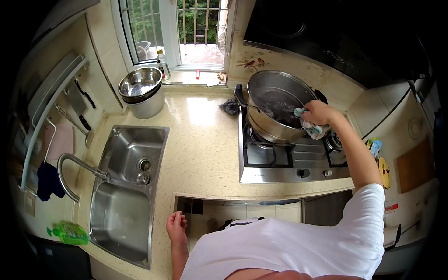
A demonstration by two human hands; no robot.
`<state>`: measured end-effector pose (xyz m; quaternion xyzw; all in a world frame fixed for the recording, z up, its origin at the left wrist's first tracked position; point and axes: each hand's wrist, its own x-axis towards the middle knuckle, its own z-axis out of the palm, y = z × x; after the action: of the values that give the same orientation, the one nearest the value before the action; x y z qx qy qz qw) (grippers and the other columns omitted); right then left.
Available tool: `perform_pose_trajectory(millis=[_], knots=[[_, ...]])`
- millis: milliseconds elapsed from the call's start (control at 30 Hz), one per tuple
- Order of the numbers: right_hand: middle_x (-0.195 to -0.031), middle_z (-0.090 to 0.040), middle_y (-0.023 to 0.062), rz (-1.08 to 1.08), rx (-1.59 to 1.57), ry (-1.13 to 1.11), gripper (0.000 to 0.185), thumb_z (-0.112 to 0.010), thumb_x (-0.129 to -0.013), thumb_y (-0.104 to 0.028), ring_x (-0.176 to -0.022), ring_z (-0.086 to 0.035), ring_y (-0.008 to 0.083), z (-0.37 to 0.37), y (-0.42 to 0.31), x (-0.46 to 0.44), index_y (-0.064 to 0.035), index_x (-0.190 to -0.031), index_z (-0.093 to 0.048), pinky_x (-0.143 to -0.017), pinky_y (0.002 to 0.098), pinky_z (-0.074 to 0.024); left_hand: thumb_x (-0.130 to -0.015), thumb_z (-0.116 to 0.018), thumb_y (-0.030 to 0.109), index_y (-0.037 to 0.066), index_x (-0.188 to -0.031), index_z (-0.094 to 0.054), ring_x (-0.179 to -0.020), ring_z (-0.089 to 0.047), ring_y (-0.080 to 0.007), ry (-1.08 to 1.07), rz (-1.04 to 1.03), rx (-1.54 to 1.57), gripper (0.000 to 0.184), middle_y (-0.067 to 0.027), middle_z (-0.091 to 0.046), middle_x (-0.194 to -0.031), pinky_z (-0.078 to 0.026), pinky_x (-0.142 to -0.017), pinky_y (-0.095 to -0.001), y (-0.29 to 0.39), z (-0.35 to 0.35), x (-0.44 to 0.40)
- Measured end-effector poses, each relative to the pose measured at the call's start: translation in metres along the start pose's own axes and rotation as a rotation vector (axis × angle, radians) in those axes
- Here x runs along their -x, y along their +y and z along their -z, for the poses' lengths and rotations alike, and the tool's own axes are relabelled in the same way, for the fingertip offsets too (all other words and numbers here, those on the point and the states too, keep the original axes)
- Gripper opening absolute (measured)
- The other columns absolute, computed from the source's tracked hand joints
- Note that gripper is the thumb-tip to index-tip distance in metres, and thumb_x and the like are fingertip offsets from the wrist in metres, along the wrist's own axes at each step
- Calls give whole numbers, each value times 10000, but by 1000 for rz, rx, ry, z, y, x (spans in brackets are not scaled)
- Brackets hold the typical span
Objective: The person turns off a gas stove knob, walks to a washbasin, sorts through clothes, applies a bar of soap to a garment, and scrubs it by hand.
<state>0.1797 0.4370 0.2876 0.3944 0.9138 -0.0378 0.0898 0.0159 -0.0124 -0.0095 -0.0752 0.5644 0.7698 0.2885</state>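
A kitchen counter (200,135) in pale speckled stone runs below a window (200,28). Along its near edge, towards the right, is a gas stove (298,175); a double sink (121,205) is set along the left edge. A large, lidless steel pot (275,132) stands upright over the stove's left burner, its inside dark and shiny, perhaps with liquid at the bottom. Near the counter's far left corner, a stack of metal bowls (148,106) sits beside the sink.

The right hand (318,113) is at the pot's right rim, fingers closed around a bunched cloth (316,130), which hangs over the rim on the outside. The left hand (176,226) is just off the near edge, fingers loosely curled, with nothing seen in it; whether the fingertips meet is unclear. A dark scouring pad (230,107) lies beside the pot's left handle.

As for progress, the pot is in place on the burner and the cloth is at its rim; how much of the pot has been wiped, or remains, cannot be told.
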Motion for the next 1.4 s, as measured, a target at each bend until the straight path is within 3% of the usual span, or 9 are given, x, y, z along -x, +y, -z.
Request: perform_pose_trajectory(millis=[200,367,433,633,833,1033,1167,1400], knots=[[-961,-610,193,79,49,-85,405,-547,-724,-328,-912,-583,318,11,14,24,4,-941,-630,-778,376,-458,-883,-538,146,94,-902,-588,-605,-511,-34,-55,3,-23,74,24,-584,-744,-406,-527,-159,-3,-8,-8],[-955,-625,157,-38,149,-126,378,-552,-711,-311,-894,-594,298,35,19,49,-41,-959,-648,-772,364,-466,-889,-526,151,96,-914,-585,-614,-518,-37,-91,5,-52,83,26,-583,-747,-408,-531,-161,-2,-21,-13],[-917,-636,136,-207,238,-49,346,-584,-688,-293,-865,-607,284,45,8,61,-56,-928,-659,-762,366,-474,-884,-537,135,79,-887,-590,-591,-503,-30,-96,0,-43,77,18,-581,-740,-396,-516,-153,-2,-27,-16],[-866,-643,135,-212,466,57,206,-573,-691,-190,-852,-619,284,29,17,54,-51,-811,-665,-735,380,-480,-891,-526,157,98,-909,-585,-610,-517,-37,-127,-6,-51,85,28,-582,-743,-404,-519,-164,-9,-27,-23],[-866,-644,162,-232,496,184,160,-553,-699,-83,-831,-624,320,-4,29,14,-28,-799,-665,-694,377,-499,-883,-536,132,77,-892,-589,-586,-499,-31,-55,-19,-3,77,15,-576,-732,-395,-510,-156,-4,-22,-17],[-895,-628,185,-243,305,123,240,-559,-715,-186,-877,-598,336,-4,16,-13,2,-840,-641,-774,408,-476,-882,-538,143,89,-874,-586,-577,-492,-33,30,-29,-5,73,20,-571,-724,-393,-505,-161,2,-11,-4],[-938,-615,204,-153,239,150,274,-570,-711,-214,-902,-588,339,-3,12,-16,9,-857,-635,-769,403,-479,-882,-538,144,97,-869,-585,-578,-493,-33,40,-37,-3,68,22,-572,-724,-394,-507,-161,-1,-5,1],[-905,-626,185,-102,149,9,300,-574,-685,-230,-881,-598,327,13,-7,19,-18,-886,-642,-769,386,-475,-882,-541,141,92,-894,-587,-594,-505,-33,14,-41,15,68,18,-580,-735,-402,-514,-155,-9,-9,4]])
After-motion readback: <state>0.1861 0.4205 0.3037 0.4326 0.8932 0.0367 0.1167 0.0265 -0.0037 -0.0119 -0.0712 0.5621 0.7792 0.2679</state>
